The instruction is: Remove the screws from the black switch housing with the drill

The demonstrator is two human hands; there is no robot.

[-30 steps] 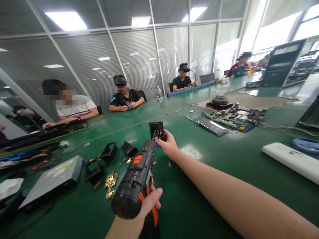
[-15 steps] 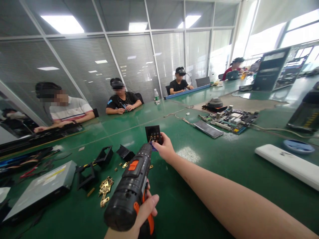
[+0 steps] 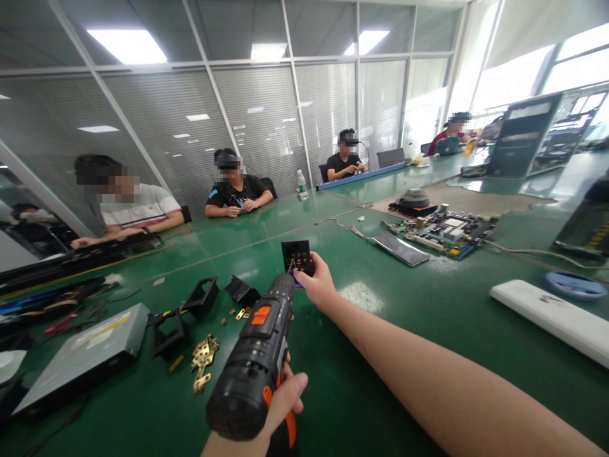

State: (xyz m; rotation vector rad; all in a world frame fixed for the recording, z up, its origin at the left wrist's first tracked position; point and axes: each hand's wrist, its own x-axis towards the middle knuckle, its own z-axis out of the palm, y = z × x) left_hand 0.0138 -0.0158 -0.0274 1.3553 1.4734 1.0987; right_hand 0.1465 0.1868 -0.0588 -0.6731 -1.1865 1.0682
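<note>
My left hand (image 3: 285, 393) is wrapped around the handle of a black and orange cordless drill (image 3: 257, 349), which points away from me. The drill's chuck (image 3: 283, 287) is close to a small square black plastic piece with brass terminals (image 3: 295, 251). My right hand (image 3: 316, 279) is closed on that piece, with the thumb at its near side and a bit of blue under it. Whether the bit touches a terminal is hard to make out. Left of the drill lie a pile of brass strips (image 3: 203, 358) and black plastic frames (image 3: 200, 296).
On the green table (image 3: 380, 387), a grey optical drive (image 3: 90, 355) lies at left. A circuit board (image 3: 450, 228), a flat metallic panel (image 3: 399, 247) and a white bar (image 3: 552, 317) lie at right. Several people sit across the table, near a water bottle (image 3: 301, 185).
The whole view has shifted slightly, so things appear a little further right. Both hands keep their grips, and the drill stays close to the black piece.
</note>
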